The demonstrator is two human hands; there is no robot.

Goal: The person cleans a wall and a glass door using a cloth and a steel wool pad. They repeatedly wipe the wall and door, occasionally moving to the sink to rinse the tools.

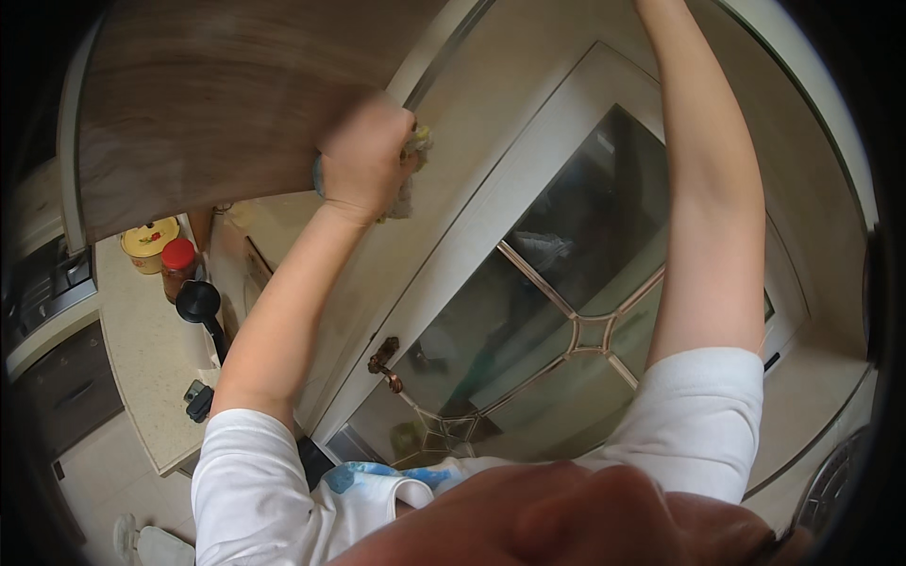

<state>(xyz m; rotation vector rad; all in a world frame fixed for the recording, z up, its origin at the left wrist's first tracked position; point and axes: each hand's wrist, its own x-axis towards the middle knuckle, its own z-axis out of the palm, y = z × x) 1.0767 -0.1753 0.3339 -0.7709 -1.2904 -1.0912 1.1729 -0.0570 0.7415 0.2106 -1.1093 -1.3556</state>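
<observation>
My left hand (364, 159) is closed around a crumpled cloth (419, 147) with yellowish and pale parts, which sticks out past the fingers. It is raised at the edge of a brown wood-grain cabinet panel (212, 106); motion blurs the knuckles. Whether the cloth touches the panel or its pale edge, I cannot tell. My right forearm (708, 141) stretches up past the top rim of the picture, so the right hand is out of view. Below that arm is a white door (524, 184) with glass panes and copper-coloured strips.
A bronze-coloured door handle (386, 364) juts out. On the pale countertop (138, 354) at left stand a yellow lidded pot (150, 244), a red-lidded jar (178, 269), a black ladle-like utensil (199, 303) and a small black device (199, 401). A pale seat (164, 545) is on the floor below.
</observation>
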